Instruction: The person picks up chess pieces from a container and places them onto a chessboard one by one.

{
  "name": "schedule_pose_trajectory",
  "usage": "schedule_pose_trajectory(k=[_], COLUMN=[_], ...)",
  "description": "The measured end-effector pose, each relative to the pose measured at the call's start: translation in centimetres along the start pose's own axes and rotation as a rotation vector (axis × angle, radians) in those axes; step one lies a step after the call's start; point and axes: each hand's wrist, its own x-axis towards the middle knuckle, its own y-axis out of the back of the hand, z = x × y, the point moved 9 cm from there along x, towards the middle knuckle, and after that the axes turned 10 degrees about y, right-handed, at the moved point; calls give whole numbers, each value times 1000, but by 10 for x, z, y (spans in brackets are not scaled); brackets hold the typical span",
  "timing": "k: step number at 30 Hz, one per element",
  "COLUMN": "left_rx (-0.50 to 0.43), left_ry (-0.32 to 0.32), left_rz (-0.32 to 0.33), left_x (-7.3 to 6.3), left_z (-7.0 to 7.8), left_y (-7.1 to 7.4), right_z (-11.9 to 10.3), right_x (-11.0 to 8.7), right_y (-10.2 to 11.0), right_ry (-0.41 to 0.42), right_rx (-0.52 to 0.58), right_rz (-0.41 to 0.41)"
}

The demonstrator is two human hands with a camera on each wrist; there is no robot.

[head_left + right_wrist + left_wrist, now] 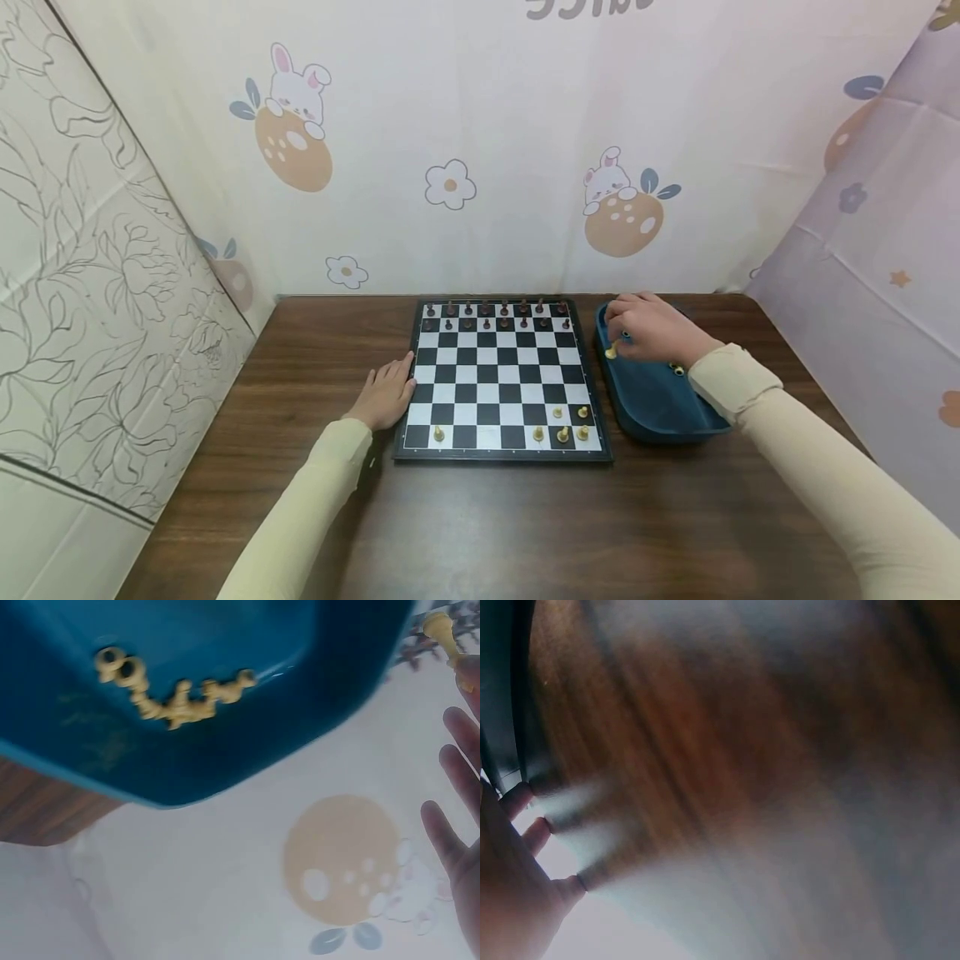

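Note:
Over the blue tray (pixel 651 417), my right hand (pixel 654 327) pinches a pale yellow chess piece (pixel 611 352) at its fingertips. In the right wrist view the held chess piece (pixel 441 630) shows a wide end pointing away from the fingers, with the other fingers spread. My left hand (pixel 384 395) rests with relaxed fingers on the table, its fingertips at the left edge of the chessboard (pixel 504 456). Dark red pieces (pixel 486 323) fill the two far rows. Several pale yellow pieces (pixel 562 434) stand at the near right, and one pawn-like piece (pixel 438 433) stands near left.
More yellow pieces (pixel 180 709) lie in the tray, which sits right of the board. Brown wooden table (pixel 480 525) extends in front of the board. A patterned curtain (pixel 450 233) hangs behind, with a flower-patterned wall panel (pixel 90 250) on the left.

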Motion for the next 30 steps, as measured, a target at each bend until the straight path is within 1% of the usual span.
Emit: schedule_pose_trajectory(k=[4,6,13,18,23,30], left_rx=[0,0,-7,4,2,8], left_ry=[2,4,9,11,8,6], left_rz=[-2,1,-5,-9,-11,-11], left_x=[1,1,2,2,2,1], left_z=[0,-1,0,-1,0,0], left_y=[-1,0,-1,-2,0,-1], right_z=[-17,-25,-46,-62,-78,-103], right_x=[7,11,24,32,42,57], right_y=[9,13,18,19,19,16], right_ry=[64,81,82,111,151,235], right_rx=[-2,5,16,6,-30,-61], right_rz=[40,48,15,8,-5,-13])
